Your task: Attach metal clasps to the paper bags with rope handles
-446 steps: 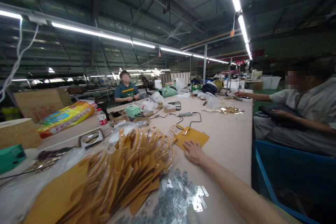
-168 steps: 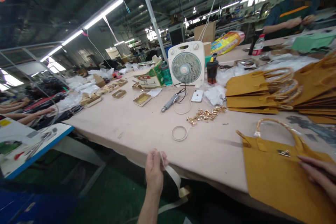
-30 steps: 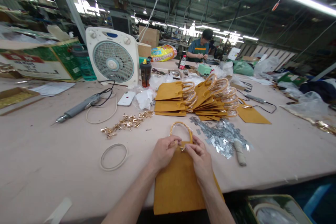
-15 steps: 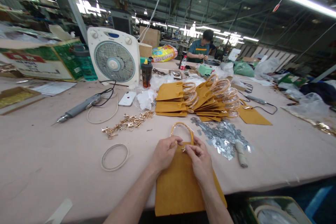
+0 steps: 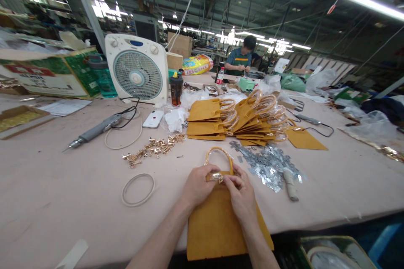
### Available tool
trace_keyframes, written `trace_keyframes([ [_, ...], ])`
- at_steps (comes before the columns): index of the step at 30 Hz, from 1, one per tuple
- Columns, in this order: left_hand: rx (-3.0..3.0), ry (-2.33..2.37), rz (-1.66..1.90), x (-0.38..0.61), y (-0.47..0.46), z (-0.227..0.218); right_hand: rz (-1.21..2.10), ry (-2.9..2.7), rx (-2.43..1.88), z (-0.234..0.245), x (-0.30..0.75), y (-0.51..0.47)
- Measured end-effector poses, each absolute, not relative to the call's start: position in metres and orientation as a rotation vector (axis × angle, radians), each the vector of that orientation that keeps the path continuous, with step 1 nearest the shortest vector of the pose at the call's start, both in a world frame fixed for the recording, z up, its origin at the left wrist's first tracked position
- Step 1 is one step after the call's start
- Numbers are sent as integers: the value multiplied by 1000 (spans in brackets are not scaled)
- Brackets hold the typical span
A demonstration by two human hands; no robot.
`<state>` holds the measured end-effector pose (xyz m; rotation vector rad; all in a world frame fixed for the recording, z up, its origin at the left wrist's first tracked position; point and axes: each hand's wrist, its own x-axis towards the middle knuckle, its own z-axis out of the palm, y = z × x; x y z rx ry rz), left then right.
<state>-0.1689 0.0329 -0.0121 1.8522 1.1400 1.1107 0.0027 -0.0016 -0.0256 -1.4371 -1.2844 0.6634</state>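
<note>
The white fan (image 5: 137, 73) stood upright on the surface (image 5: 88, 214), and I give the places from it, as the camera saw them. The yellow-brown bag (image 5: 217, 231) was nearer to the wearer than the fan and to the right of it. It lay on the surface, its near end at the edge, and its round handle (image 5: 220, 149) pointed away from the wearer.

Both hands were at the top of this bag. The left hand (image 5: 198, 187) had its grip closed at a short strap (image 5: 212, 177), with the fingers bent. The right hand (image 5: 243, 191) had the thumb and a finger brought together at a small gold clasp (image 5: 221, 180); the other fingers were curled near the handle. The two grips were almost meeting, so the exact contact of each fingertip was partly hidden.

In front of the fan lay the phone (image 5: 152, 119), the electric screwdriver (image 5: 97, 129) with its cable, a heap of gold fittings (image 5: 156, 147) and, nearest to the wearer, a pale ring (image 5: 135, 204). Just beside the fan, on its right, stood a dark cup (image 5: 176, 90). Farther to the right of the fan were the stacked bags (image 5: 205, 110), then, nearer to the wearer, flat metal plates (image 5: 268, 164) and a grey roll (image 5: 290, 185). Behind the stacked bags and right of the fan, another person (image 5: 241, 58) was sitting or standing, with both hands together.
</note>
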Motion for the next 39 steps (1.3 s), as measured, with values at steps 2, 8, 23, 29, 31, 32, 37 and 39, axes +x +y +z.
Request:
trace_keyframes([
  [2, 1858, 1137, 1106, -169, 33, -11, 659, -1300, -1421, -26, 3, -1],
  [8, 1867, 1124, 1104, -168, 34, -7, 696, -1373, -1376, -24, 18, 0],
  [23, 1779, 1125, 1166, -171, 34, -7, 808, -2071, -1018, 8, 48, 29],
  [29, 1788, 1133, 1143, -170, 33, -7, 597, -2298, -936, 9, 55, 38],
  [31, 1793, 1131, 1138, -170, 33, -6, 516, -2314, -914, 4, 56, 39],
  [32, 1796, 1132, 1134, -170, 33, -6, 492, -2308, -899, 0, 57, 38],
  [37, 1794, 1135, 1149, -170, 34, -6, 456, -2110, -931, -17, 55, 28],
  [39, 1781, 1128, 1164, -170, 34, -7, 416, -1956, -1027, -20, 50, 22],
])
